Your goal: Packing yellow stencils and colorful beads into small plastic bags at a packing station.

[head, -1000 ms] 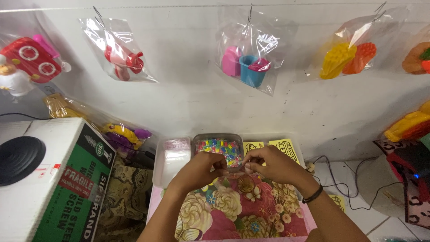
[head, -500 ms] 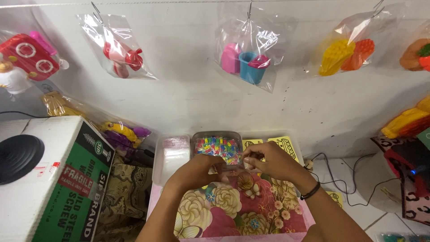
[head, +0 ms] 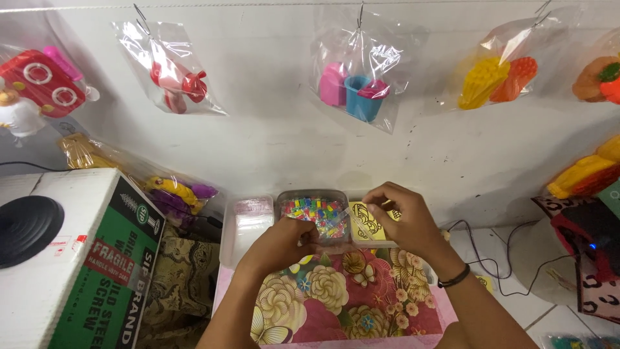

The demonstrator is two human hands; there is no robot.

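1. The left hand (head: 279, 244) is curled, fingers pinched on the near end of a small clear plastic bag (head: 337, 218), just near of the bead box.
2. The right hand (head: 402, 216) is also curled, thumb and fingertips pinching the far end of the same bag, so the thin, glossy film stretches between the 2 hands. A dark band circles that wrist.
3. The bag hangs over the near right corner of a clear rectangular plastic box (head: 312, 208) filled with small multicoloured beads; whether the bag touches the box I cannot tell.
4. To the left of the bead box lies 1 stack of flat clear bags (head: 248, 223), smooth and shiny.
5. To its right, partly under the right hand, sits a yellow card with black line patterns (head: 368, 223).
6. Near of these spreads a floral cloth (head: 349, 297), pink with cream and gold blossoms, soft and matte.
7. On the left stands 1 cardboard carton (head: 97, 258), white on top and green on the side, with a round black disc (head: 26, 229) on it.
8. On the far white wall hang crinkled clear bags of plastic toys: 1 with a red and white piece (head: 171, 81), 1 with 3 pink and blue cups (head: 355, 90), 1 with yellow and orange shapes (head: 497, 81).
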